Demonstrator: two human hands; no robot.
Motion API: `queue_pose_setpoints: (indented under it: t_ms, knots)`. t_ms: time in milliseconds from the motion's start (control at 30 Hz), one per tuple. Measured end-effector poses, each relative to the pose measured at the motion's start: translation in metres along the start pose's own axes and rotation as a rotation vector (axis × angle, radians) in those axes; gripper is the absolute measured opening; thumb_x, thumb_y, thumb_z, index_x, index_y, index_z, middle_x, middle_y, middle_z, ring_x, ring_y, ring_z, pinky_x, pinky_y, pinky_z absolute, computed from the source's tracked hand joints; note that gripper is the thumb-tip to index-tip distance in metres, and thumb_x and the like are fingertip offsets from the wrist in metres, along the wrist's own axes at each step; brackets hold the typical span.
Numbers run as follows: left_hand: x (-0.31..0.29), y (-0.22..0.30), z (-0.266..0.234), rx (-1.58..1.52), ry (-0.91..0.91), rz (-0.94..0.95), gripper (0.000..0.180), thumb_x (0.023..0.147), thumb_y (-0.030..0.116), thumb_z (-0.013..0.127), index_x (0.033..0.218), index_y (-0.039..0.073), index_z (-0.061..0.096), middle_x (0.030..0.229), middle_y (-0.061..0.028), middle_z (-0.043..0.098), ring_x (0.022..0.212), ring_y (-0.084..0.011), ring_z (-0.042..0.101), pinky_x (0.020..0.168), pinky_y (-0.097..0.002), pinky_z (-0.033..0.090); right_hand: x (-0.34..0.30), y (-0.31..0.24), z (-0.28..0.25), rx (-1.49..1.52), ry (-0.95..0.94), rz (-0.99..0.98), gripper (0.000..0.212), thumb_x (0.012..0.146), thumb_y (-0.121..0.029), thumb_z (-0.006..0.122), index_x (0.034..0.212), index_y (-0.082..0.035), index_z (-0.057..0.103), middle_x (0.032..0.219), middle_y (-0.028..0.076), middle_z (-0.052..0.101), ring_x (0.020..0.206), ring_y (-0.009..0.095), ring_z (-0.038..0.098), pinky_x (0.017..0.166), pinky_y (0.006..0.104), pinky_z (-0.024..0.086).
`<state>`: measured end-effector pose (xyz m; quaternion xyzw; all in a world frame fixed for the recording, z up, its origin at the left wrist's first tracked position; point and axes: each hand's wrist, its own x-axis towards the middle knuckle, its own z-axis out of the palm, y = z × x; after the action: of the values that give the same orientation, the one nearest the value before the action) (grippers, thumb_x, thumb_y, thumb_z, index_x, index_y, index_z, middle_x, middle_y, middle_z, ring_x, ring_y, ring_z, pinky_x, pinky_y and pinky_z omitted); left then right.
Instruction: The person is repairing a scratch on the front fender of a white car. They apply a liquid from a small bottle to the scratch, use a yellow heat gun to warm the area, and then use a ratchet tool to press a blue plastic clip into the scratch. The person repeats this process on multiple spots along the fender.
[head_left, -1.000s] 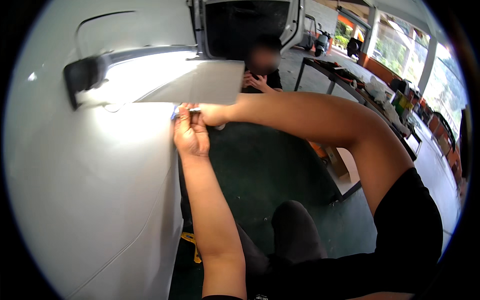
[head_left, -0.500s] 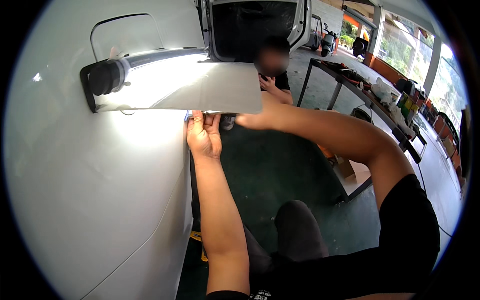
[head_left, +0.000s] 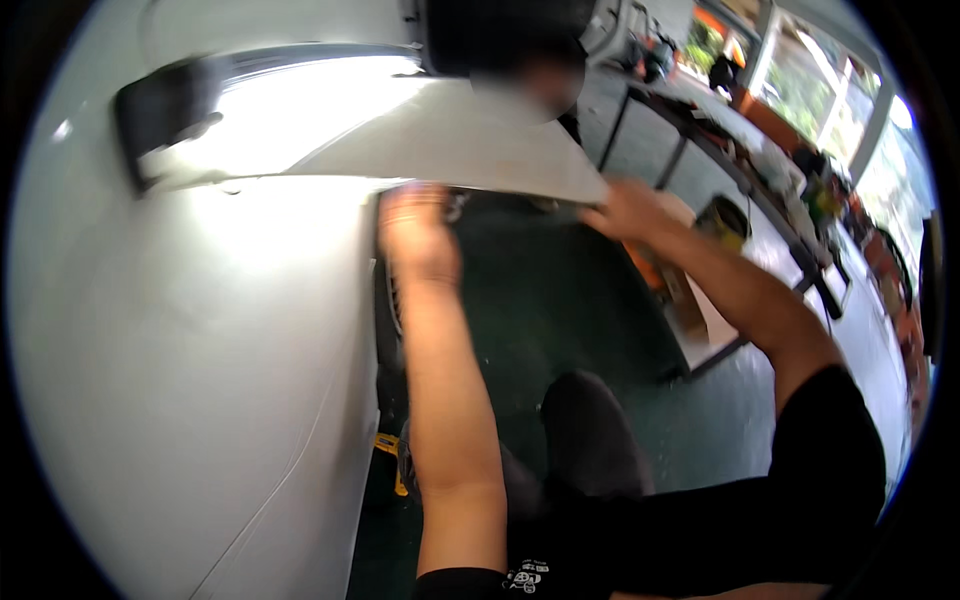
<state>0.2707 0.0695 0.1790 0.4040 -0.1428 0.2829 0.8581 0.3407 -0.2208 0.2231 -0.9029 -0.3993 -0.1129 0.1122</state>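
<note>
A lit tube lamp [head_left: 330, 68] with a dark end housing stands on a white vehicle body panel [head_left: 230, 380]. From it a pale flat sheet [head_left: 480, 130] reaches out to the right. My right hand [head_left: 632, 215] is closed at the sheet's right corner, with its fingers at the lower edge. Below the sheet's near edge, beside the edge of the bodywork, is my left hand [head_left: 420, 235]. Motion smears its raised fingers, and what they hold, if anything, cannot be made out.
Beyond the sheet another person [head_left: 550, 80] is partly hidden. A metal-framed workbench [head_left: 680, 115] with tools and bags runs along the right, with boxes [head_left: 690, 310] on its lower shelf. A yellow object [head_left: 390, 465] lies low beside the bodywork.
My right hand has moved right to the sheet's corner, and the sheet's right end has shifted right and tilted down. My left hand remains under its near edge. The whole view has shifted.
</note>
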Motion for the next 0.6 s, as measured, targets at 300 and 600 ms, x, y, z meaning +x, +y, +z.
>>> queue_pose_setpoints:
  t_ms: [300,600]
  knots:
    - [-0.047,-0.083,0.081,-0.432,-0.196,-0.434,0.033,0.105,0.018,0.058,0.135,0.005,0.053,0.136,-0.0151,0.063,0.126,-0.0295,0.062,0.11,-0.0439,0.042,-0.15,0.021,-0.055,-0.31,0.144,0.376,0.019,0.08,-0.024,0.069,0.093,-0.011,0.063,0.086,0.013,0.067,0.085,0.035,0.067,0.073,0.0476,0.053]
    - [-0.063,-0.049,0.07,-0.257,-0.157,-0.429,0.037,0.102,0.027,0.063,0.129,0.004,0.057,0.132,-0.016,0.065,0.125,-0.0319,0.061,0.11,-0.0443,0.044,-0.173,-0.002,0.032,-0.062,0.287,0.362,0.016,0.082,-0.019,0.071,0.093,-0.011,0.062,0.085,0.008,0.062,0.082,0.03,0.065,0.072,0.0433,0.053]
